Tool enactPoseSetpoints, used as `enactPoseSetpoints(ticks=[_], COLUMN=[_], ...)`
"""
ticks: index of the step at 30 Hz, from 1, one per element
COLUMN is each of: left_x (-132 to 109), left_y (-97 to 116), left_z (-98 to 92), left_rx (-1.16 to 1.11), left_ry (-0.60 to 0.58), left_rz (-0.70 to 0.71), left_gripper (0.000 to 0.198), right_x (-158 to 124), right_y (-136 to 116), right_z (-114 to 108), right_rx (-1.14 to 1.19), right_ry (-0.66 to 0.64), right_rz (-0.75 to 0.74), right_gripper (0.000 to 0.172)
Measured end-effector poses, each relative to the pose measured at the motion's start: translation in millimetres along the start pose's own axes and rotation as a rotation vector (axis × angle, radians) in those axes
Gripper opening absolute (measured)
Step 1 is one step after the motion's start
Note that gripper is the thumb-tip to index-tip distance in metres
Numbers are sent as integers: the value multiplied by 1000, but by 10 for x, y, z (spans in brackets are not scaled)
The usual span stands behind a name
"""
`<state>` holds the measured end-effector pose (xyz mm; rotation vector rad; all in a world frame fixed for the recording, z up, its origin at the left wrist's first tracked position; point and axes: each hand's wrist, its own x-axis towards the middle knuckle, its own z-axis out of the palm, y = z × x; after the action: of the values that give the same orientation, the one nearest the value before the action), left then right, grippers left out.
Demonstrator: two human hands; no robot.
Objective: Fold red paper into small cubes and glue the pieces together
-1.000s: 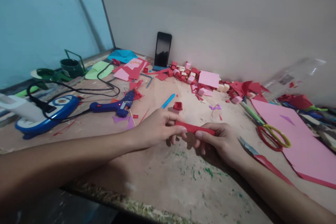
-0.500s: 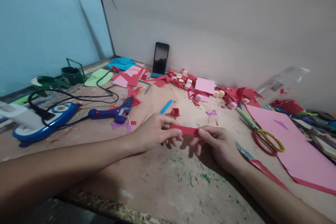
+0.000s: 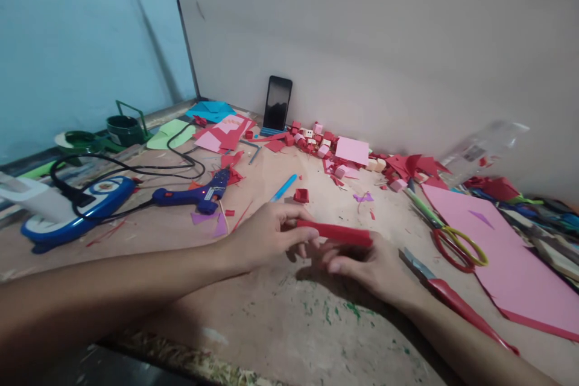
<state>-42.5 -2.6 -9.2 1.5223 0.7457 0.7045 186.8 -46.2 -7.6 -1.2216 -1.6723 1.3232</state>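
A folded red paper strip (image 3: 339,233) is pinched at its near-left end between the thumb and fingers of my left hand (image 3: 275,232). Its far end reaches right, over the fingers of my right hand (image 3: 366,262). The right thumb is off the strip, lower down, and the right fingers curl loosely beneath it, partly hidden. Just beyond the hands stand a small red paper box (image 3: 301,195) and a blue stick-like piece (image 3: 284,186). Right of my right hand lies a red-handled cutting tool (image 3: 456,298).
A blue glue gun (image 3: 199,194) with its cord lies left, near a blue-and-white power strip (image 3: 90,211). Scissors (image 3: 456,247) rest by pink paper sheets (image 3: 520,265). Many small paper cubes (image 3: 312,142) lie along the wall, near a propped phone (image 3: 277,102) and a plastic bottle (image 3: 484,151).
My right thumb has come off the red strip and dropped below it. The strip's right end now shows over the right fingers. My left hand keeps its pinch.
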Motion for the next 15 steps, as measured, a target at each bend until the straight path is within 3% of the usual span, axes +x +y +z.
enactPoseSetpoints(ticks=[3,8,11,15], left_x=[-19,-7,-12,-28], left_y=[17,5,9,19], left_z=[35,32,33,50], left_rx=[157,282,412,379], left_ry=[-22,-5,-17,-1], left_rz=[92,166,211,233], left_gripper=[18,20,19,22], right_x=[-18,-33,-32,-20], right_y=[-65,-15,43,52], right_z=[27,0,-22,3], right_rx=[-124,-14,9,-157], right_ry=[27,80,113,119], right_rz=[-10,-6,-20,-18], right_gripper=[36,48,45,34])
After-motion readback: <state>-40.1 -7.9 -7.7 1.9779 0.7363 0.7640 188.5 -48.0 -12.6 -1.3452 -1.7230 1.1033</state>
